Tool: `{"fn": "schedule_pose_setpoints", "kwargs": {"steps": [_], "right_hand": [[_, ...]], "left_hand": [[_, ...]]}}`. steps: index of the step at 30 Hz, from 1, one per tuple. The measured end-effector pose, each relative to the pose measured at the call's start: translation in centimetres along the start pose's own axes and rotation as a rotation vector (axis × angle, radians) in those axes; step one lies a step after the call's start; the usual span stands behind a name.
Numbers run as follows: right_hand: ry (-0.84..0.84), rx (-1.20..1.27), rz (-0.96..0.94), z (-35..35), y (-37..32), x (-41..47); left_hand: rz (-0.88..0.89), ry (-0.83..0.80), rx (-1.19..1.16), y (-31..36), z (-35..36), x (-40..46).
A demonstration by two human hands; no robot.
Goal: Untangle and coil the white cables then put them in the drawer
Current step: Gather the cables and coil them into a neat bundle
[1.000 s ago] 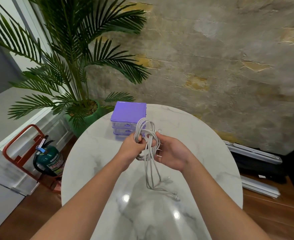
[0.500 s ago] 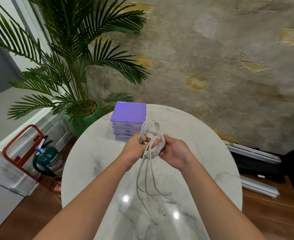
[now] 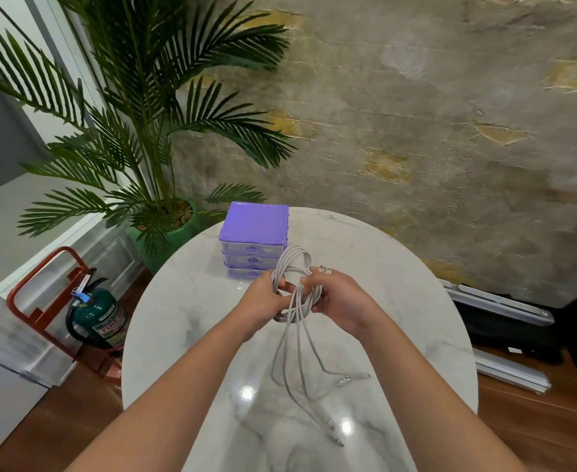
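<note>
Both hands grip the white cables (image 3: 295,287) above the round marble table (image 3: 185,318): left hand (image 3: 266,299), right hand (image 3: 339,301). Loose ends trail on bare marble. The purple drawer unit (image 3: 253,238) stands behind.

Round white marble table (image 3: 185,321); purple drawer unit (image 3: 253,233) sits at far edge, loose cable ends (image 3: 334,427) trail on top.

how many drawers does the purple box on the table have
3. The purple drawer unit shows a top drawer, a middle drawer and a bottom drawer, stacked. The left hand and the white cables partly cover the bottom one.
</note>
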State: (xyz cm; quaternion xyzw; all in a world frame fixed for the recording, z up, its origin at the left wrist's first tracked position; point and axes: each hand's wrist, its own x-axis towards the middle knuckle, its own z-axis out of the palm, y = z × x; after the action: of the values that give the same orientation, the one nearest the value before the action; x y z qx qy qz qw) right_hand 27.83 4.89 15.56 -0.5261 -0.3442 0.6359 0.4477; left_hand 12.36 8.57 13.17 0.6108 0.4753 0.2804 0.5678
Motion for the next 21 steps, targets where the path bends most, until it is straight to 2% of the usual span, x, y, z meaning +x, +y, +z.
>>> {"fn": "schedule_pose_setpoints", "kwargs": {"steps": [4, 7, 10, 12, 17, 21], "right_hand": [[0.057, -0.029, 0.120, -0.5, -0.7, -0.3], [0.091, -0.137, 0.082, -0.8, -1.0, -0.3], [0.061, -0.108, 0.028, -1.0, -1.0, -0.4], [0.066, -0.070, 0.026, -1.0, -0.6, -0.3], [0.319, -0.083, 0.024, 0.0, 0.7, -0.3], [0.377, -0.361, 0.001, 0.7, 1.4, 0.0]], "left_hand": [[-0.026, -0.078, 0.038, -0.5, 0.1, 0.2], [-0.055, -0.167, -0.038, -0.7, 0.1, 0.1], [-0.077, -0.183, -0.086, -0.1, 0.0, 0.0], [-0.098, -0.165, -0.090, 0.2, 0.0, -0.1], [-0.124, -0.042, -0.070, 0.0, 0.7, -0.2], [-0.157, 0.052, -0.065, -0.6, 1.5, -0.5]]}}
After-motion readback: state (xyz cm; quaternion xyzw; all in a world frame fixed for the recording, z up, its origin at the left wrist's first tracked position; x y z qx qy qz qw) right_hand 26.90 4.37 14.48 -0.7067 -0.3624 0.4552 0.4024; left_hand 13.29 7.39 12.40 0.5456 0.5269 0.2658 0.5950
